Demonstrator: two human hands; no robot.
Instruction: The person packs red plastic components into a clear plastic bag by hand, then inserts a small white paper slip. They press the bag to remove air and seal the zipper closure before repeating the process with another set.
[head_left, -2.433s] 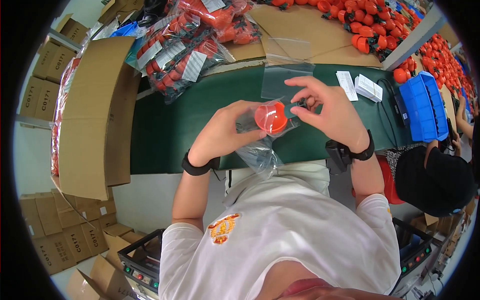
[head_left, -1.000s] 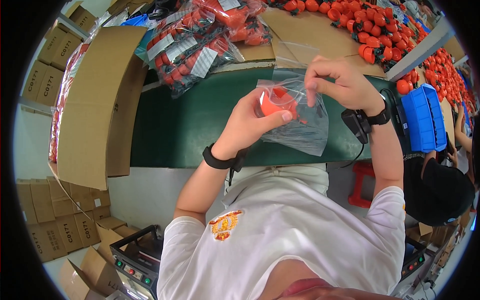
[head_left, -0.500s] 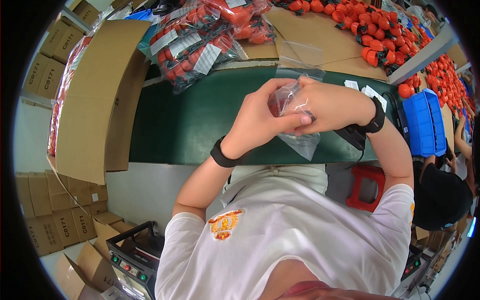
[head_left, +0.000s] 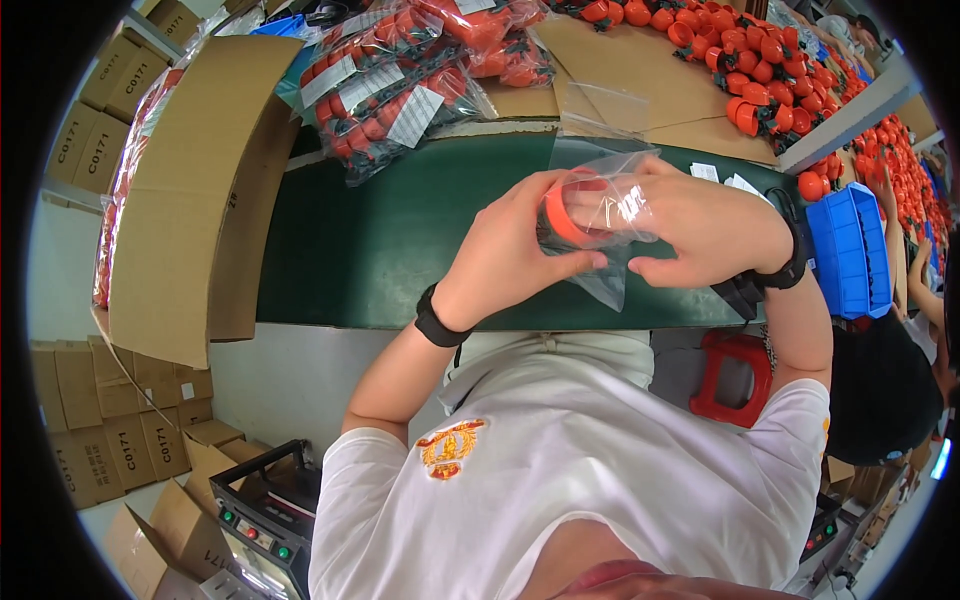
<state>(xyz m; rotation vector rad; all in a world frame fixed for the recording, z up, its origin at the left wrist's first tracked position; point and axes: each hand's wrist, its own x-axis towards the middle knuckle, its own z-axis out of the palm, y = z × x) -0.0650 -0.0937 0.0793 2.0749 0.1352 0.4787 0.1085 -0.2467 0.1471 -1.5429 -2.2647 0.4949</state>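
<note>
A clear plastic bag (head_left: 600,215) with a round orange part (head_left: 556,212) inside is held up over the green table (head_left: 370,250). My left hand (head_left: 505,250) grips the bag and the orange part from the left, thumb under the bag. My right hand (head_left: 705,225) holds the bag from the right, fingers pressed against the plastic. Both wrists wear black bands. The bag's lower corner hangs loose below the hands.
A large open cardboard box (head_left: 190,180) stands at the left. Bagged orange parts (head_left: 390,80) lie at the table's far edge, loose orange parts (head_left: 740,60) on cardboard behind. A blue bin (head_left: 850,250) sits at right, a red stool (head_left: 735,375) below, another person (head_left: 890,380) beside it.
The hands have brought the bag with the orange part together and turned it, the bag now bunched between both hands, where earlier it hung open.
</note>
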